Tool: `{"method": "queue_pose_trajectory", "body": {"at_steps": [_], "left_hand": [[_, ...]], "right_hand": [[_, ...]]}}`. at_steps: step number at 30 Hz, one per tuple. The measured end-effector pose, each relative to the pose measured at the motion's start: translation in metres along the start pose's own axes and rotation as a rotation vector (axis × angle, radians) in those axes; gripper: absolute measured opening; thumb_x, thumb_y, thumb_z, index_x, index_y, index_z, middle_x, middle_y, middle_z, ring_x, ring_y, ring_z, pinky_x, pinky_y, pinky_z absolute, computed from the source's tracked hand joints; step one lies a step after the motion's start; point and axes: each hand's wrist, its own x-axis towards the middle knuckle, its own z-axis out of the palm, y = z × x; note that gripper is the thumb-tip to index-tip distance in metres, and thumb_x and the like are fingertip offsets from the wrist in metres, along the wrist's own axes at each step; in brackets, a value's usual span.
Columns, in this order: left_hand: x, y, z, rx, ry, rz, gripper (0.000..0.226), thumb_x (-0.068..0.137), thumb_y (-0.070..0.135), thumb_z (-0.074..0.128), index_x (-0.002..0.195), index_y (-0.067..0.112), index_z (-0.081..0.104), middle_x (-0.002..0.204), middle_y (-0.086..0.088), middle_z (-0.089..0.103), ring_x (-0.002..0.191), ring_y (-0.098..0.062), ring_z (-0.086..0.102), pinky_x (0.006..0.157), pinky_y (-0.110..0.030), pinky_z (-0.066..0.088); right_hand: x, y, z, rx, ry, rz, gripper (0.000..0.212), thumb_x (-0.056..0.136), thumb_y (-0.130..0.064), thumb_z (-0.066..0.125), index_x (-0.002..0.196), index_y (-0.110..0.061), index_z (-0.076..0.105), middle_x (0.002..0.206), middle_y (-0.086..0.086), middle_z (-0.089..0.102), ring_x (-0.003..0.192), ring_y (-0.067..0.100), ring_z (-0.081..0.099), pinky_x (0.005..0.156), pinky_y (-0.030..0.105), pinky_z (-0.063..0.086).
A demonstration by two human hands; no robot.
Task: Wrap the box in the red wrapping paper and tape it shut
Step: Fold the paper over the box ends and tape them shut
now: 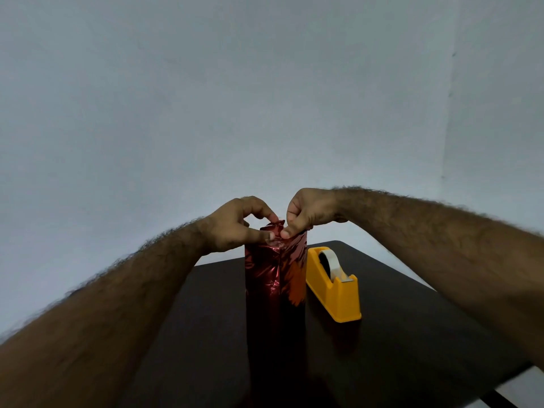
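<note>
A tall box covered in shiny red wrapping paper (275,278) stands upright on the dark table (412,334). Both hands meet at its top end. My left hand (235,225) pinches the gathered paper from the left, thumb low and forefinger arched over the crumpled tip. My right hand (306,212) pinches the same folds from the right, with the thumb pressing on the paper. A small clear piece of tape seems to sit under my left thumb. The box itself is hidden by the paper.
A yellow tape dispenser (335,285) with a roll of clear tape stands on the table just right of the box, almost touching it. The table's right edge (515,372) runs near the frame's lower right. A plain pale wall lies behind.
</note>
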Motion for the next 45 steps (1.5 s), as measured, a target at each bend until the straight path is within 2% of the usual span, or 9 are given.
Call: {"method": "queue_pose_trajectory", "body": {"at_steps": [4, 6, 10, 22, 27, 31, 37, 43, 45], "left_hand": [[0.002, -0.002, 0.001, -0.024, -0.027, -0.003, 0.018, 0.089, 0.021, 0.085, 0.106, 0.024, 0.082, 0.108, 0.008, 0.072, 0.098, -0.003, 0.065, 0.082, -0.027, 0.054], [0.002, -0.003, 0.001, -0.029, -0.090, 0.025, 0.014, 0.094, 0.018, 0.080, 0.107, 0.020, 0.084, 0.111, 0.005, 0.074, 0.106, -0.009, 0.067, 0.084, -0.019, 0.051], [0.004, 0.004, 0.002, -0.015, -0.182, -0.019, 0.024, 0.101, 0.018, 0.071, 0.122, 0.020, 0.080, 0.126, 0.008, 0.068, 0.118, 0.000, 0.062, 0.095, -0.007, 0.045], [0.017, 0.004, -0.002, 0.000, -0.230, -0.041, 0.019, 0.098, 0.009, 0.072, 0.111, 0.016, 0.084, 0.126, 0.009, 0.066, 0.118, -0.005, 0.063, 0.103, -0.023, 0.047], [0.014, 0.009, -0.002, -0.050, -0.244, -0.040, 0.025, 0.099, 0.005, 0.070, 0.105, 0.026, 0.083, 0.126, 0.010, 0.066, 0.113, 0.004, 0.062, 0.095, -0.012, 0.047], [0.015, 0.005, -0.003, -0.052, -0.235, -0.002, 0.022, 0.100, 0.009, 0.070, 0.114, 0.020, 0.083, 0.129, 0.009, 0.066, 0.122, -0.006, 0.062, 0.102, -0.021, 0.048], [0.019, 0.014, -0.001, -0.052, -0.182, 0.051, 0.023, 0.095, -0.002, 0.073, 0.112, 0.009, 0.083, 0.117, 0.003, 0.079, 0.112, -0.014, 0.073, 0.094, -0.023, 0.056], [0.020, 0.019, -0.002, 0.059, -0.141, 0.061, 0.013, 0.093, 0.016, 0.081, 0.104, 0.012, 0.085, 0.108, 0.001, 0.082, 0.109, -0.014, 0.076, 0.107, -0.041, 0.056], [0.015, 0.020, 0.000, -0.024, -0.120, 0.004, 0.037, 0.087, 0.039, 0.082, 0.101, 0.006, 0.085, 0.107, -0.009, 0.082, 0.110, -0.022, 0.076, 0.108, -0.048, 0.055]], "right_hand": [[-0.008, 0.000, 0.001, 0.022, 0.095, -0.086, 0.029, 0.071, -0.028, 0.096, 0.068, -0.014, 0.071, 0.065, -0.004, 0.063, 0.066, 0.006, 0.058, 0.065, 0.022, 0.048], [-0.012, 0.000, 0.001, 0.024, 0.138, -0.123, 0.029, 0.067, -0.025, 0.098, 0.069, -0.012, 0.072, 0.066, -0.004, 0.065, 0.067, 0.005, 0.060, 0.065, 0.023, 0.049], [-0.021, -0.001, 0.001, 0.037, 0.193, -0.170, 0.031, 0.065, -0.019, 0.099, 0.072, -0.005, 0.072, 0.065, -0.003, 0.065, 0.065, 0.008, 0.060, 0.063, 0.026, 0.049], [-0.014, 0.010, -0.002, 0.117, 0.132, -0.095, 0.026, 0.076, -0.029, 0.093, 0.085, -0.012, 0.076, 0.080, -0.004, 0.071, 0.082, 0.008, 0.065, 0.083, 0.027, 0.048], [-0.007, 0.016, 0.000, 0.181, 0.096, 0.049, 0.030, 0.073, -0.040, 0.094, 0.071, -0.023, 0.069, 0.066, -0.011, 0.057, 0.075, 0.010, 0.045, 0.063, 0.028, 0.033], [-0.006, 0.017, -0.001, 0.218, 0.034, 0.216, 0.035, 0.067, -0.048, 0.096, 0.077, -0.028, 0.068, 0.077, -0.011, 0.059, 0.079, 0.013, 0.046, 0.063, 0.029, 0.036], [-0.013, 0.026, 0.005, 0.436, -0.075, 0.316, 0.047, 0.062, -0.045, 0.093, 0.101, -0.029, 0.072, 0.120, -0.002, 0.064, 0.111, 0.020, 0.057, 0.095, 0.041, 0.051], [-0.013, 0.027, 0.010, 0.541, -0.056, 0.372, 0.032, 0.081, -0.041, 0.087, 0.110, -0.030, 0.077, 0.120, -0.006, 0.061, 0.102, 0.019, 0.056, 0.073, 0.035, 0.052], [-0.015, 0.025, 0.012, 0.577, -0.026, 0.396, 0.035, 0.082, -0.037, 0.086, 0.114, -0.028, 0.077, 0.116, -0.006, 0.061, 0.098, 0.017, 0.058, 0.071, 0.033, 0.052]]}}
